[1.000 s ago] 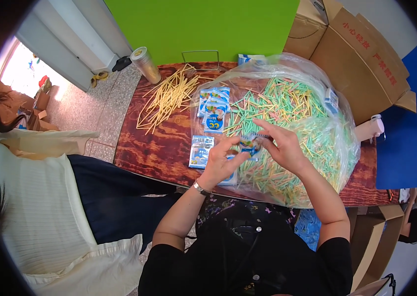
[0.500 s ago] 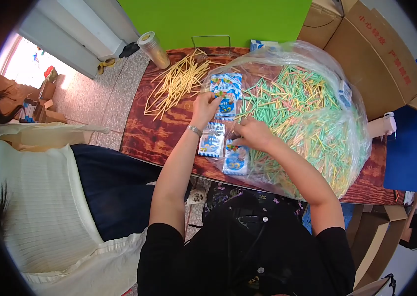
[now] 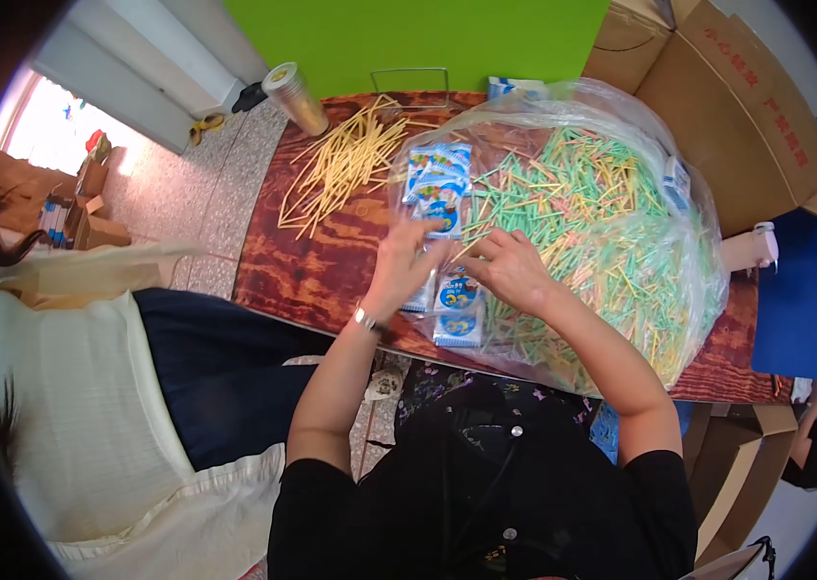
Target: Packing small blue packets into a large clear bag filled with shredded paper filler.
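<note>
Mid-frame, I can't tell whether left hand [image 3: 405, 259] or right hand [image 3: 513, 271] grips anything; hasty sweeps could scatter those flat blue-and-white packets [image 3: 458, 327].

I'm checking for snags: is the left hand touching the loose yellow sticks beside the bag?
Apart. The head view shows bare red tabletop between the left hand and the loose yellow sticks.

The red-brown wood-grain table [image 3: 312, 269] carries a loose heap of pale yellow sticks [image 3: 355, 159], a cylindrical container [image 3: 298, 102] at its far left edge and, toward the right, a large clear plastic bag [image 3: 701, 159] of pastel sticks [image 3: 587, 184].
</note>
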`<state>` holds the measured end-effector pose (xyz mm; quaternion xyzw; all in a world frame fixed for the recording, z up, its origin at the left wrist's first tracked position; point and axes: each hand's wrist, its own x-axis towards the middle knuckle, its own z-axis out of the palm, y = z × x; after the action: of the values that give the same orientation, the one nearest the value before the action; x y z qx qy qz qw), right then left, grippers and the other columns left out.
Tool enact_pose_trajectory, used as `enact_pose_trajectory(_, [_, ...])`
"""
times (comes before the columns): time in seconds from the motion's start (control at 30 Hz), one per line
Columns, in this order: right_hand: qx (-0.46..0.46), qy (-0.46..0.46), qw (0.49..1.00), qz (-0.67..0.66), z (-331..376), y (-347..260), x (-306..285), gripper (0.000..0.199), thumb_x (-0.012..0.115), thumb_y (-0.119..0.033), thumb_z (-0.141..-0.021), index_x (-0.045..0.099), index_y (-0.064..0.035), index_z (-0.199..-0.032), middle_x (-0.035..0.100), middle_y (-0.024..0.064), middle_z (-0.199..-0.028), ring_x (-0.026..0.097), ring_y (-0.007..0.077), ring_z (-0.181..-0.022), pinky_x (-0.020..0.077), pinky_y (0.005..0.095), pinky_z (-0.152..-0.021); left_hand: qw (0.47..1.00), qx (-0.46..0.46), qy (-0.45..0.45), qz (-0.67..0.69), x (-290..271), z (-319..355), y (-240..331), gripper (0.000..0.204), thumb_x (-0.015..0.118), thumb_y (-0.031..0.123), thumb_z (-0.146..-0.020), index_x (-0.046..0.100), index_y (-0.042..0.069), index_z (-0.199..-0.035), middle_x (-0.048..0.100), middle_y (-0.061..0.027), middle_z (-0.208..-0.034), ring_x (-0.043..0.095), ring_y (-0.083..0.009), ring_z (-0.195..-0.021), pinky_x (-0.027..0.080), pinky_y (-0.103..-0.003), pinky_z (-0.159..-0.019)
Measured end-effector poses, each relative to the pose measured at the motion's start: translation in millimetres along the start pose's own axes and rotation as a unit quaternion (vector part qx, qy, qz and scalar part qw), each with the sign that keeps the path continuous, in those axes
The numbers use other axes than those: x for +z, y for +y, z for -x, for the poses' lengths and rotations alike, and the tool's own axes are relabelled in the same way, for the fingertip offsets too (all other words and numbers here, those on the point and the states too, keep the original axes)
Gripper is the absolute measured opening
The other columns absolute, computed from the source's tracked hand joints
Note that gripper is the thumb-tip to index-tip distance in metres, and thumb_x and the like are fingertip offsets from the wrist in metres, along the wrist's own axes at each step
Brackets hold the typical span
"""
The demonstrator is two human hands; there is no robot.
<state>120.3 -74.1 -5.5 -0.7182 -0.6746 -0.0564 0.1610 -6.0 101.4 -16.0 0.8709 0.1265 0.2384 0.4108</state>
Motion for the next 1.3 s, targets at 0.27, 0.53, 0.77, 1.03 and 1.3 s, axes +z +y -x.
enact_pose_trajectory(0.27, [0.139,0.069,0.94,-0.302,14,5,-46,0.019,0.069,-0.015,-0.082,0.064,-0.0061,-0.098,0.062,0.0108,-0.085,0.062,0.031,-0.077,0.0489,0.0379,-0.066,0.974,-0.113,-0.135,0.141,21,27,36,0.022,0.068,0.019,-0.088,0.067,-0.003,-0.089,0.055,-0.0023,-0.059,0.056,-0.0051,-0.057,0.046,-0.024,-0.054])
enact_pose_trajectory(0.53, [0.115,0.035,0.931,-0.343,32,15,-58,0.021,0.067,-0.006,-0.082,0.064,-0.0045,-0.103,0.065,0.0113,-0.09,0.064,0.0287,-0.081,0.0503,0.0359,-0.068,0.975,-0.134,-0.09,0.152,47,23,49,0.019,0.079,0.007,-0.075,0.061,0.0,-0.073,0.06,0.0,-0.069,0.053,-0.0033,-0.059,0.047,-0.022,-0.05])
enact_pose_trajectory(0.77, [0.287,0.017,0.957,-0.04,46,185,-42,0.025,0.062,-0.018,-0.086,0.065,-0.0044,-0.107,0.067,0.0152,-0.103,0.065,0.0334,-0.091,0.0523,0.0413,-0.079,0.984,-0.106,-0.08,0.122,51,25,51,0.026,0.08,0.007,-0.074,0.055,0.001,-0.073,0.058,0.0004,-0.072,0.052,-0.0044,-0.064,0.045,-0.022,-0.051])
enact_pose_trajectory(1.03, [0.37,-0.312,0.872,0.071,25,205,-32,0.035,0.062,-0.029,-0.083,0.068,-0.0032,-0.105,0.068,0.0154,-0.107,0.064,0.0305,-0.105,0.0509,0.0444,-0.088,0.983,-0.123,-0.062,0.125,39,31,51,0.026,0.081,0.014,-0.075,0.058,0.003,-0.072,0.057,-0.0001,-0.066,0.047,-0.0064,-0.058,0.039,-0.024,-0.051])
enact_pose_trajectory(1.3, [0.384,-0.407,0.827,0.06,10,199,-40,0.043,0.064,-0.034,-0.077,0.069,-0.0048,-0.109,0.068,0.0124,-0.111,0.065,0.0287,-0.105,0.0513,0.0416,-0.087,0.978,-0.117,-0.079,0.151,50,27,51,0.025,0.08,0.011,-0.076,0.057,0.002,-0.074,0.053,0.0033,-0.066,0.043,-0.0039,-0.06,0.035,-0.022,-0.051])
